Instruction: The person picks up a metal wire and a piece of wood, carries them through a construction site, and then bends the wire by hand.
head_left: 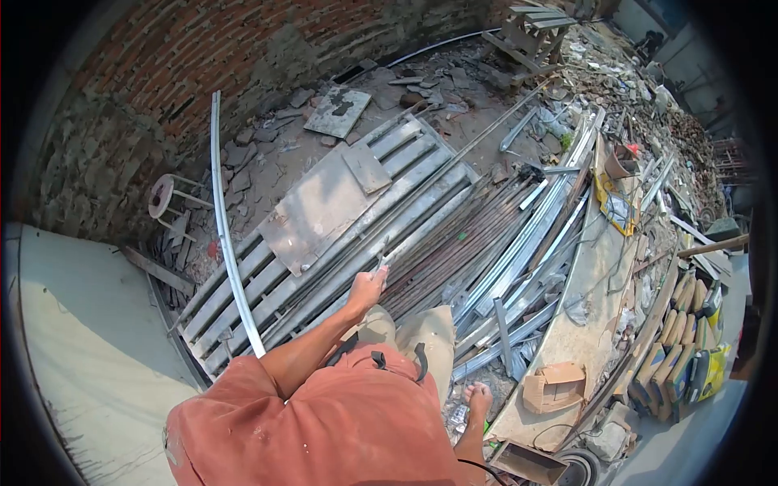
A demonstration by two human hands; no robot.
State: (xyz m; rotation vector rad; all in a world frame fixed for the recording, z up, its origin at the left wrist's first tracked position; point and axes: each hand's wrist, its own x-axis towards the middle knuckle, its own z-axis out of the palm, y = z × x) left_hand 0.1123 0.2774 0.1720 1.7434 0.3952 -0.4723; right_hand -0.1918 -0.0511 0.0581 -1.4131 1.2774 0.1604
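Observation:
My left hand (pixel 370 287) is closed around a small grey metal piece (pixel 383 259) that sticks up past the fingers; its exact kind is too small to make out. Below that hand lie long slatted metal panels (pixel 340 285) and a bundle of thin rusty rods (pixel 454 231). My right hand (pixel 479 396) hangs low beside my leg, its fingers loosely bent and slightly apart, with nothing visible in them. Near it are a crumpled clear plastic scrap (pixel 459 417) and an open cardboard box (pixel 554 387).
Silvery metal profiles (pixel 527 235) lie stacked right of the rods. A long metal channel (pixel 224 219) leans on the left near a round-seated stool (pixel 162 196). Rubble (pixel 243 162) lines the brick wall (pixel 170 65). Several packed bundles (pixel 673 356) stand at right.

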